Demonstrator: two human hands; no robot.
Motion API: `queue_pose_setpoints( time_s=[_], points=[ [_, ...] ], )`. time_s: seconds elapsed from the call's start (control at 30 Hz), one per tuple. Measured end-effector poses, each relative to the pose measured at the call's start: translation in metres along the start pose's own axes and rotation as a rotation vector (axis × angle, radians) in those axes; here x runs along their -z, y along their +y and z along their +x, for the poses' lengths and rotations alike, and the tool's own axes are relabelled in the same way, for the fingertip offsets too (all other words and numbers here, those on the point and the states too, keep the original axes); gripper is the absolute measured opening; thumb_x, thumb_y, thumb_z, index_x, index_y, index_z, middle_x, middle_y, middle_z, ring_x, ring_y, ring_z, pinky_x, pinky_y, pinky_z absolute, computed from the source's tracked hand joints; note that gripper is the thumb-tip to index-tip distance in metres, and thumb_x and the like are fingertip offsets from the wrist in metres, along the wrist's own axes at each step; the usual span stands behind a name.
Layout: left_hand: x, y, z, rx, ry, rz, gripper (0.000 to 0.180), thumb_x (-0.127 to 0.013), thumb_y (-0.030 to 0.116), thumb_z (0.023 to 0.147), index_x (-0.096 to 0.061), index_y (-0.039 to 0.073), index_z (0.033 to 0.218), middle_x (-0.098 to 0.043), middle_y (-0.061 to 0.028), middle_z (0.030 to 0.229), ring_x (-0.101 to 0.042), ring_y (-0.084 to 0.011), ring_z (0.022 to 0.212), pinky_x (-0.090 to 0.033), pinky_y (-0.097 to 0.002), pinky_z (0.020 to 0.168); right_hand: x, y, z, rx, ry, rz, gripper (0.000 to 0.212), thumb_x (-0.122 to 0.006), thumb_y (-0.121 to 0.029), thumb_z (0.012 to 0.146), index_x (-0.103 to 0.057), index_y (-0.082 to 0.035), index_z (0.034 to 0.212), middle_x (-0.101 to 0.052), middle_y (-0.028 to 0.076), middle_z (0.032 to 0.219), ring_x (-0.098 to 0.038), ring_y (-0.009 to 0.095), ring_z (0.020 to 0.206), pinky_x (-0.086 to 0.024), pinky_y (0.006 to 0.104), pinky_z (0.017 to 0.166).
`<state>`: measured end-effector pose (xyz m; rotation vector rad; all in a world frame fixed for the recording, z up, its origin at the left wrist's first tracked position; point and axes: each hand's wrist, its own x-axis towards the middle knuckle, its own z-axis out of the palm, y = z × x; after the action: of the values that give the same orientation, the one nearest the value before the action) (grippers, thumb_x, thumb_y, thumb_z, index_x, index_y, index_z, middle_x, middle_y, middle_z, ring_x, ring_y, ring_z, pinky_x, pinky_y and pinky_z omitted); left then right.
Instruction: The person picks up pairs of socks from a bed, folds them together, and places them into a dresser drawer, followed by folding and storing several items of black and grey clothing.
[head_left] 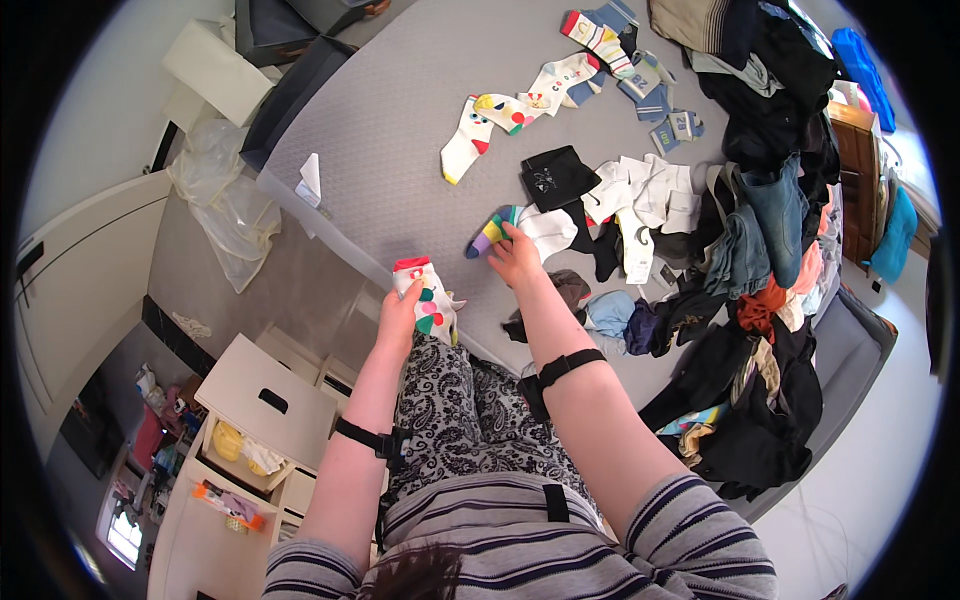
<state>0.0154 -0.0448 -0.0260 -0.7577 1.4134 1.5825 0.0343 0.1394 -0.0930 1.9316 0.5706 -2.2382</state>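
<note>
- In the head view, the only one, the left hand [398, 318] sits just left of the frame's centre, thumb pressed down on a white dotted sock [434, 312] with a red cuff; it holds this sock above the patterned trousers [437, 400], by the mattress edge.
- The right hand [516, 260], a little above and right of centre, is at a striped sock [488, 233] in purple, yellow and green. Its thumb and index finger stand apart; whether they pinch the fabric or only rest against it, one cannot tell.
- A plain white sock [547, 232] lies directly against the striped one, to its right.
- In the upper middle, a white sock with a yellow toe [464, 145] lies at the lower end of a row of patterned socks on the grey mattress [370, 130]. Black socks [557, 177] and a white sock pile [652, 190] lie right of centre; jeans [770, 225] lie farther right among dark clothes.
- The step in hand appears to be handling loose socks singly, one held while the other hand is at a second.
- The next move seems to call for a narrow pinch on the striped sock alone, without dragging its white neighbour, while the left hand keeps its hold.
</note>
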Motion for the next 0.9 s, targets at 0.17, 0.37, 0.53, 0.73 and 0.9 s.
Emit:
queue_pose_setpoints(
  time_s=[0.17, 0.37, 0.53, 0.73, 0.9],
  points=[
    [0.005, -0.005, 0.003, -0.016, 0.019, -0.003, 0.023, -0.044, 0.018, 0.079, -0.048, 0.001, 0.095, -0.054, -0.0051, 0.087, -0.052, -0.0123, 0.076, -0.040, -0.0246, 0.067, -0.010, -0.003, -0.003, 0.014, -0.061, -0.005, 0.039, -0.040, -0.025, 0.076, -0.039, -0.007, 0.111, -0.033, 0.009, 0.118, -0.026, 0.021, 0.113, -0.015, 0.0418, 0.093],
    [0.016, -0.025, 0.023, -0.021, 0.035, -0.015, 0.027, -0.044, 0.021, 0.080, -0.047, 0.001, 0.096, -0.054, -0.0055, 0.087, -0.052, -0.0136, 0.077, -0.041, -0.0255, 0.068, -0.009, 0.006, -0.021, 0.185, -0.050, 0.009, 0.015, -0.053, -0.019, 0.072, -0.048, -0.005, 0.076, -0.050, 0.005, 0.077, -0.047, 0.015, 0.071, -0.035, 0.0292, 0.065],
    [0.002, -0.025, 0.025, 0.052, 0.046, -0.038, 0.034, -0.043, 0.029, 0.080, -0.045, 0.001, 0.100, -0.052, -0.0065, 0.091, -0.052, -0.0152, 0.081, -0.042, -0.0280, 0.068, -0.008, 0.010, -0.063, 0.272, -0.253, -0.115, 0.020, -0.059, -0.010, 0.068, -0.041, -0.008, 0.061, -0.049, 0.003, 0.058, -0.046, 0.009, 0.047, -0.036, 0.0198, 0.041],
    [-0.023, -0.001, 0.009, 0.137, 0.018, -0.179, 0.043, -0.036, 0.039, 0.081, -0.044, 0.003, 0.102, -0.051, -0.0059, 0.094, -0.050, -0.0155, 0.084, -0.041, -0.0277, 0.070, 0.005, 0.036, -0.079, 0.382, -0.535, -0.547, 0.019, -0.058, -0.001, 0.067, -0.040, -0.007, 0.067, -0.047, -0.001, 0.064, -0.046, 0.005, 0.058, -0.038, 0.0182, 0.052],
    [-0.019, -0.009, 0.016, 0.085, -0.173, -0.344, 0.041, -0.036, 0.040, 0.081, -0.045, 0.006, 0.102, -0.051, -0.0039, 0.095, -0.049, -0.0141, 0.086, -0.038, -0.0278, 0.074, 0.017, 0.042, -0.071, 0.480, -0.531, -0.823, 0.025, -0.061, -0.003, 0.063, -0.041, -0.005, 0.078, -0.045, 0.000, 0.063, -0.045, 0.007, 0.058, -0.038, 0.0214, 0.054]
  ],
)
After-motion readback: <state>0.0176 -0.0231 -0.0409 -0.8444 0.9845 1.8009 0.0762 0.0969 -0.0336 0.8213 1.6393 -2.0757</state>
